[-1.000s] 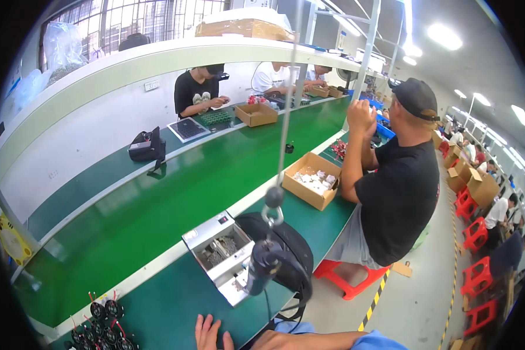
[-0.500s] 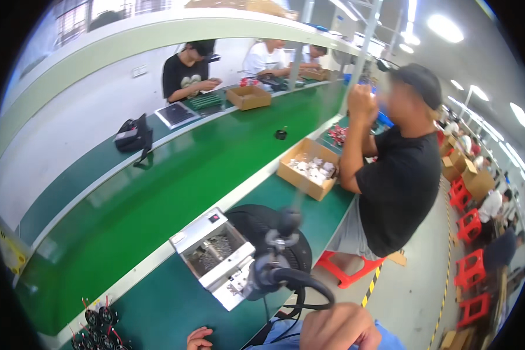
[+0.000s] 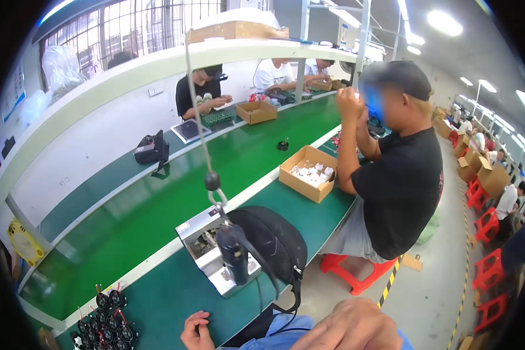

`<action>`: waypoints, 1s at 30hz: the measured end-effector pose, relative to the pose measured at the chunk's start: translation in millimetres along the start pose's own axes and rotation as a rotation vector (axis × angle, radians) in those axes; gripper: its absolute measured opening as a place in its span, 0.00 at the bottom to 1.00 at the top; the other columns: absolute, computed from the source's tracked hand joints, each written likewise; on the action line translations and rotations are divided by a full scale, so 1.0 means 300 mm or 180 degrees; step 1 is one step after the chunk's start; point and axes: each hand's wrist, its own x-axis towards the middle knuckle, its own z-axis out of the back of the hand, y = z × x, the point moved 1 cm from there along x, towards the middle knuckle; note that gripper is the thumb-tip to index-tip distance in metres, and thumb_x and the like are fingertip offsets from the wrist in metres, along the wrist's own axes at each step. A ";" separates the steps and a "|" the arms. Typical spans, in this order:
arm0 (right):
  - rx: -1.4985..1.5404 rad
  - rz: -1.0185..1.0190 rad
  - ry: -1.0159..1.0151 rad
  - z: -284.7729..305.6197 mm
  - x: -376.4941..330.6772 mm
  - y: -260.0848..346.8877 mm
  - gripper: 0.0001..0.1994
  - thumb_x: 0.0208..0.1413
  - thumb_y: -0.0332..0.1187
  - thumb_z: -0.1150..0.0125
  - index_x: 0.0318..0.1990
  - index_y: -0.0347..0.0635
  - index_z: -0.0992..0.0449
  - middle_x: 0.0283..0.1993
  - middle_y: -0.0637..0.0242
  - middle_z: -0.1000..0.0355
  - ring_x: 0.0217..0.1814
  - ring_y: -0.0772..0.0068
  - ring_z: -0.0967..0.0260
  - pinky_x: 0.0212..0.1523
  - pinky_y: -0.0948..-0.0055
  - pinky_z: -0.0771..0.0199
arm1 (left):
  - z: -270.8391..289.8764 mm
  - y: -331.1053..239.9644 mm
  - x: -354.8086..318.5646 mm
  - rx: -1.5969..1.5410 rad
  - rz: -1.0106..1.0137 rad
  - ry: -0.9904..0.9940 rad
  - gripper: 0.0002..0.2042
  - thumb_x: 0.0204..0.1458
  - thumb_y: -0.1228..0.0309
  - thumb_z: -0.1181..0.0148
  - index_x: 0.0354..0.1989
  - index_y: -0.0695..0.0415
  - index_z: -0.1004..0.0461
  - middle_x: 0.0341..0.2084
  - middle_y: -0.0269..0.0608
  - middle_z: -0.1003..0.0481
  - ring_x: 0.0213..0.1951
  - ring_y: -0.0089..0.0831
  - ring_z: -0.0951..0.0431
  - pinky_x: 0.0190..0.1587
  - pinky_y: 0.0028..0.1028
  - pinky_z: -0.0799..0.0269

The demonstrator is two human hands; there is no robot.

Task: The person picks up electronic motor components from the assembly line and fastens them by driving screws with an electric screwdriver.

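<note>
At seven o'clock in my view, the electric screwdriver (image 3: pixel 232 256) hangs on a cord, blocking part of the screw feeder (image 3: pixel 209 260); a black backpack (image 3: pixel 268 233) crowds it at six. Red-wired black round parts (image 3: pixel 108 326) cluster toward half past seven. My left hand (image 3: pixel 195 332), also at seven, is loosely half-curled, released. My right hand (image 3: pixel 356 326), at five, is cut off, fingers hidden; I can't tell its grip.

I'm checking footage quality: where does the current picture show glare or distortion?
Head view: the large ceiling lamp is blown out white; head view: pale reflections lie on the green belt; head view: the pale shelf edge bows with the fisheye.
</note>
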 end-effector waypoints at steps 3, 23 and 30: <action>-0.0178 -0.0046 -0.0033 -0.078 -0.080 0.089 0.42 0.54 0.42 0.41 0.70 0.41 0.59 0.48 0.30 0.32 0.58 0.32 0.38 0.52 0.46 0.34 | 0.012 0.018 -0.012 0.0172 -0.0218 0.0005 0.06 0.52 0.85 0.52 0.32 0.65 0.28 0.38 0.47 0.23 0.43 0.33 0.24 0.51 0.30 0.32; -0.1463 -0.0950 -0.1556 -0.243 -0.316 -0.015 0.13 0.50 0.21 0.37 0.45 0.32 0.25 0.32 0.62 0.29 0.28 0.76 0.30 0.28 0.80 0.30 | 0.010 0.149 0.023 0.0092 -0.0353 -0.0013 0.05 0.50 0.86 0.51 0.27 0.65 0.30 0.29 0.44 0.24 0.34 0.26 0.25 0.43 0.24 0.29; -0.1311 -0.1142 -0.1451 -0.280 -0.302 -0.148 0.11 0.48 0.26 0.33 0.39 0.36 0.25 0.21 0.66 0.34 0.18 0.75 0.38 0.20 0.75 0.40 | 0.030 0.148 0.012 0.0256 -0.0166 0.0033 0.03 0.47 0.83 0.47 0.30 0.65 0.28 0.33 0.47 0.25 0.39 0.32 0.26 0.46 0.31 0.31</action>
